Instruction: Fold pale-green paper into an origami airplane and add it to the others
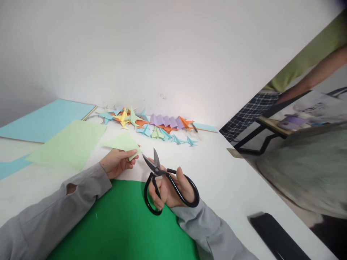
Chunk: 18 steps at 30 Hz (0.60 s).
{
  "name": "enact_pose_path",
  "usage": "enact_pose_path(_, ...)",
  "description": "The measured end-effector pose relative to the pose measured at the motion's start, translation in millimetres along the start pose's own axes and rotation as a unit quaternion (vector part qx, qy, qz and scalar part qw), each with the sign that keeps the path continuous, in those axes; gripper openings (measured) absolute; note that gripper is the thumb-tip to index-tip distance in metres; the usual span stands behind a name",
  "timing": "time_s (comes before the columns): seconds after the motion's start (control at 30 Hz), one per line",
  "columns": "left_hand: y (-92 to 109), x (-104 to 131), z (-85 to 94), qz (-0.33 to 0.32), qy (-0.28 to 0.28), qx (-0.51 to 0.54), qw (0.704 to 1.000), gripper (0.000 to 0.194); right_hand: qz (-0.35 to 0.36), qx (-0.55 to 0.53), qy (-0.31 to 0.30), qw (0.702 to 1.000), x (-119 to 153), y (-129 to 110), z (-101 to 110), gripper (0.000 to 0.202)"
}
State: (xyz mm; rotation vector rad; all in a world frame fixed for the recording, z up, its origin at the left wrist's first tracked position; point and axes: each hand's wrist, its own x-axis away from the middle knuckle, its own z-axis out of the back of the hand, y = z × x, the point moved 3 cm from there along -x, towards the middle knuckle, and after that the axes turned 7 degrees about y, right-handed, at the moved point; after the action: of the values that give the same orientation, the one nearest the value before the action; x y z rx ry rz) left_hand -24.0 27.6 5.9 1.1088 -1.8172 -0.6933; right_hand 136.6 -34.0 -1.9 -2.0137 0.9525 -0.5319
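My left hand [118, 162] pinches a folded piece of pale green paper [121, 142] by its right part, thumb on top. In my right hand [169, 187] is a pair of scissors [155, 169] with large black handle loops. Its blades stand apart and point up and to the left, their tips close to the paper's right end. I cannot tell whether a blade touches the paper. A larger pale green sheet [73, 144] lies on the table left of my left hand. Under both forearms spreads a green mat or sheet [130, 224].
Folded paper cranes [124, 118] and a pleated purple paper [166, 121] line the wall behind. Blue sheets [51, 119] lie at the far left. A black object [276, 236] sits at the table's right edge. Beyond that edge a person [303, 77] stands by another table.
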Motion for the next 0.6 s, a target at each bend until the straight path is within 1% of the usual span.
enact_pose_path(0.13,-0.7,-0.9,0.4,0.004,0.014,-0.021,1.0,0.004,-0.005,0.004,0.003,1.0,-0.8,0.4,1.7,0.084)
enact_pose_path(0.23,-1.4,-0.4,-0.4,0.003,0.015,-0.035,0.999,0.01,-0.012,0.009,0.004,1.0,-1.4,0.8,2.7,0.085)
enact_pose_path(0.43,-5.4,1.5,-2.4,-0.017,-0.042,-0.093,0.995,0.015,-0.017,0.023,0.018,0.999,-0.7,0.6,1.9,0.085)
enact_pose_path(0.6,-7.6,2.3,-3.1,-0.027,-0.065,-0.107,0.992,0.017,-0.006,0.029,0.009,1.0,0.6,-0.8,-0.7,0.085)
